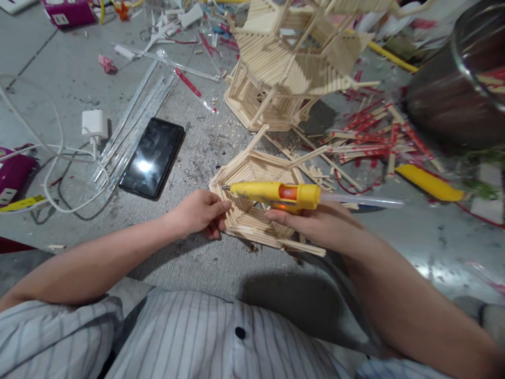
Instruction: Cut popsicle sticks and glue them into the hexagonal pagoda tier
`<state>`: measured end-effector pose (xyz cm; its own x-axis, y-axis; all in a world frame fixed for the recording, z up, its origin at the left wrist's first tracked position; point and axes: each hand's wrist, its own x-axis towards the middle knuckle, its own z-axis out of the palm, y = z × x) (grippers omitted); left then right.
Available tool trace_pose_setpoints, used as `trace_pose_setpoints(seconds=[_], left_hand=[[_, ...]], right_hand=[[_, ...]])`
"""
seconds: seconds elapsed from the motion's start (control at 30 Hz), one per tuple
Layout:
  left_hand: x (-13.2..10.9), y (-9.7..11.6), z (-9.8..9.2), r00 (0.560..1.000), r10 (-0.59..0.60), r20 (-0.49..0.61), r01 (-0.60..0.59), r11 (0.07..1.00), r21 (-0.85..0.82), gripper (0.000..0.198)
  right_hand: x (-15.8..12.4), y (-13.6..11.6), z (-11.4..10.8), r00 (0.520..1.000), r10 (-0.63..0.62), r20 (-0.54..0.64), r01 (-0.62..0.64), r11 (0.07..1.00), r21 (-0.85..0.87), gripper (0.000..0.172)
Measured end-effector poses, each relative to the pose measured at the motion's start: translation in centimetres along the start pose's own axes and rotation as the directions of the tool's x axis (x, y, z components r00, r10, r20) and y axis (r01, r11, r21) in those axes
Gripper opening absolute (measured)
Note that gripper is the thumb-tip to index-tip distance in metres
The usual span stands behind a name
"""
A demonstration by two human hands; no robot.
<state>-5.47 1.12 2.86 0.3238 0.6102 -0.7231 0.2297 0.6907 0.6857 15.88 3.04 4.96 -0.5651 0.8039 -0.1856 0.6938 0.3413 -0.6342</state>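
Observation:
My right hand (315, 223) is wrapped round a yellow hot glue gun (272, 193), a clear glue stick (363, 200) jutting from its back end. The gun's nozzle points left, at the left corner of a hexagonal frame of stacked wooden sticks (252, 168). At that same corner my left hand (205, 213) pinches the frame's edge between thumb and fingers. Part of the frame is hidden behind the gun and my right hand. Just beyond it stands a taller tiered structure of the same sticks (272, 58).
A black phone (153, 158) lies left of the frame, near clear glue sticks (136, 121) and a white charger (94, 125) with a looped cable. Red-wrapped sticks (374, 131), a yellow comb-like piece (430, 182) and a dark shiny pot (453, 79) occupy the right side.

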Motion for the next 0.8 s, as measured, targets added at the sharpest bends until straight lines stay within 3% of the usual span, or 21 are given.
trace_pose_setpoints(seconds=[0.37,0.5,0.6,0.67,0.8], left_hand=[[0.0,-0.1,0.1,1.000,0.028,-0.005,-0.027,0.999,0.021,0.032],[0.1,-0.2,0.0,0.999,0.049,-0.021,-0.049,0.999,0.020,0.032],[0.2,-0.3,0.0,0.998,0.053,-0.017,-0.052,0.998,0.034,0.033],[0.2,-0.4,0.0,0.999,0.048,-0.015,-0.048,0.998,0.037,0.033],[0.2,-0.4,-0.1,0.999,0.042,-0.014,-0.042,0.999,0.031,0.033]], right_hand=[[-0.1,0.2,0.1,1.000,-0.005,-0.014,0.005,0.999,0.031,0.031],[-0.3,0.6,0.3,0.998,0.001,-0.055,0.009,0.985,0.171,0.034],[-0.5,0.7,0.7,0.991,0.116,-0.059,-0.083,0.910,0.406,0.036],[-0.6,0.7,0.9,0.979,0.206,0.005,-0.174,0.811,0.558,0.039],[-0.5,0.4,1.3,0.961,0.267,0.075,-0.237,0.651,0.721,0.046]])
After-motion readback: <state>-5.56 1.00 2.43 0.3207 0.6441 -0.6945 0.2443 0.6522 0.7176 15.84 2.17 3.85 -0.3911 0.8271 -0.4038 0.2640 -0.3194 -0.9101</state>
